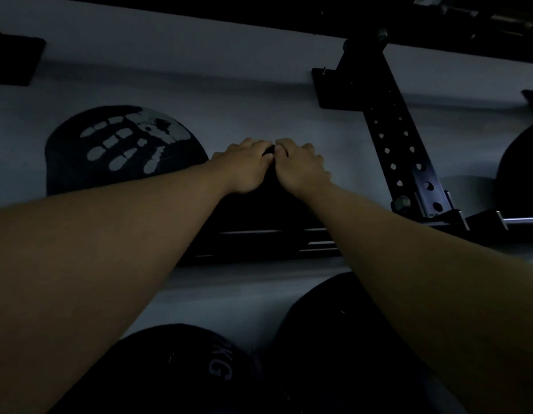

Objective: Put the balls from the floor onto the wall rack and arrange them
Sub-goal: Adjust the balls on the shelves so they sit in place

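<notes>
The scene is very dark. A black ball [268, 207] sits on the wall rack's rails [268, 234] at the centre, against the pale wall. My left hand [244, 167] and my right hand [299, 165] lie side by side over the top of this ball, fingers curled down onto it and thumbs nearly touching. Most of the ball is hidden by my hands and forearms. To its left on the same level rests another black ball with a white handprint logo [122, 150].
A black perforated rack upright [399, 144] runs down the wall to the right of my hands. Another dark ball [519, 174] sits at the far right. Below, two more black balls: one marked "KG" [196, 369] and one beside it [343, 339].
</notes>
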`<state>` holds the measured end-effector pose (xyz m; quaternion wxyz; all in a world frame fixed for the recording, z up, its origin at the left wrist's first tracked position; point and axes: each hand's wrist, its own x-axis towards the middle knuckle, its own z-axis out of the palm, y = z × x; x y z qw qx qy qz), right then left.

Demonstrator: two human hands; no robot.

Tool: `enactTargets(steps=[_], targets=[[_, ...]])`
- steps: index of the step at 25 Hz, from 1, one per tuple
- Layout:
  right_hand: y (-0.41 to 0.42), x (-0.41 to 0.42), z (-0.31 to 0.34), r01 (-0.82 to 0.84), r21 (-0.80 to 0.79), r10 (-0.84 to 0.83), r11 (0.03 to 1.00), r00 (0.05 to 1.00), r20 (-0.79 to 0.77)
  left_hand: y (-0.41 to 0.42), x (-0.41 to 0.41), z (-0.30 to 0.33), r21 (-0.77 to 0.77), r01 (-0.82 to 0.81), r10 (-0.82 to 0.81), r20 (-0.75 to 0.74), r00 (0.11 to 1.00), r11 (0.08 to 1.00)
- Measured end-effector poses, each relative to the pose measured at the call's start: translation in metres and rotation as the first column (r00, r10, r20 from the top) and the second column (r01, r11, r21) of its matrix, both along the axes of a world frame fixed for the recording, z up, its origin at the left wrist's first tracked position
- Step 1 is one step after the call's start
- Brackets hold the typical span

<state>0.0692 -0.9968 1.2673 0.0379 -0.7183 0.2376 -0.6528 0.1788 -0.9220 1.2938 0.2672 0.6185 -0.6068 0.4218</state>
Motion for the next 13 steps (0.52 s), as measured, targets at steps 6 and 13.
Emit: enactTargets(steps=[6, 13], targets=[[0.056, 0.031, 0.015, 0.003, -0.124, -0.014, 0.992, 0.996, -0.089, 0.066, 0.039, 0.024, -0.16, -0.132, 0.144, 0.066, 0.987, 0.978], [0.121, 0.108, 0.033, -0.138, -0.166, 0.124, 0.976, 0.988, -0.095, 0.155, 0.139, 0.038, -0.246, -0.171, 0.157, -0.074, 0.985, 0.954]])
